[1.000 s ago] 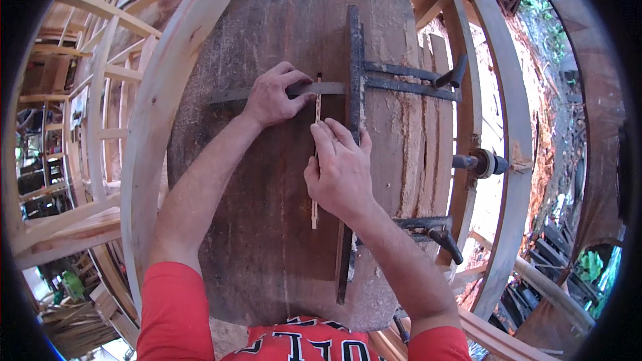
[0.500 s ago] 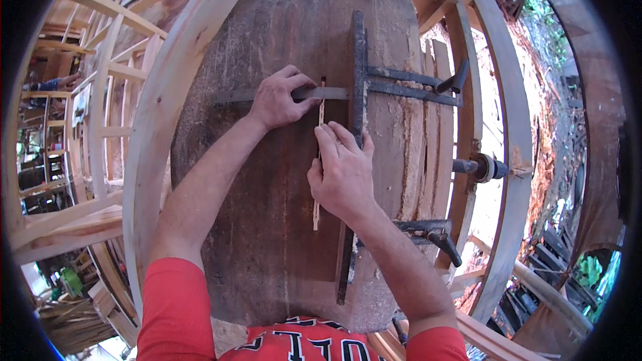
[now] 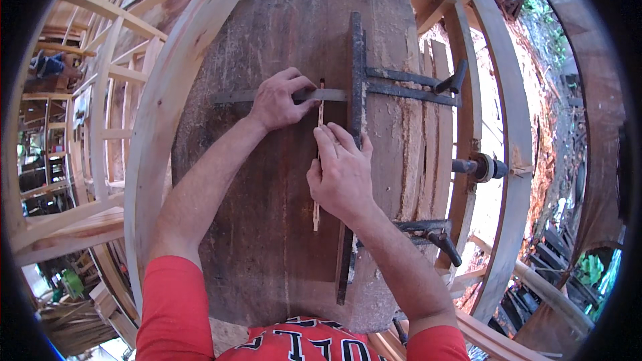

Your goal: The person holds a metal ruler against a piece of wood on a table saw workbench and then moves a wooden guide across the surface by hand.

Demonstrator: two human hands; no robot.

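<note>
A flat grey metal strip (image 3: pixel 234 96) lies across the dark wooden bench top and meets the long straight bar (image 3: pixel 356 93). My left hand (image 3: pixel 279 98) is closed over this strip, thumb and forefinger at its two edges. Under the fingertips of that hand runs a narrow slot (image 3: pixel 316 217) with pale, splintered edges, crossing beneath the strip. My right hand (image 3: pixel 343 177) rests over the middle of the slot, its fingers stretched forward and the thumb apart. The right fingers cover part of the slot, so what they touch there is hidden.
Two dark metal clamps, a far clamp (image 3: pixel 411 85) and a near clamp (image 3: pixel 435 234), reach from the bar to the bench's right side. A round dark fitting (image 3: pixel 488 168) sits beyond that edge. Timber framing (image 3: pixel 164 93) curves along the left. A person (image 3: pixel 53 67) is far left.
My hands stay almost where they were, on the strip and over the slot. At the far left, the distant person shows more fully and has shifted upward in view.
</note>
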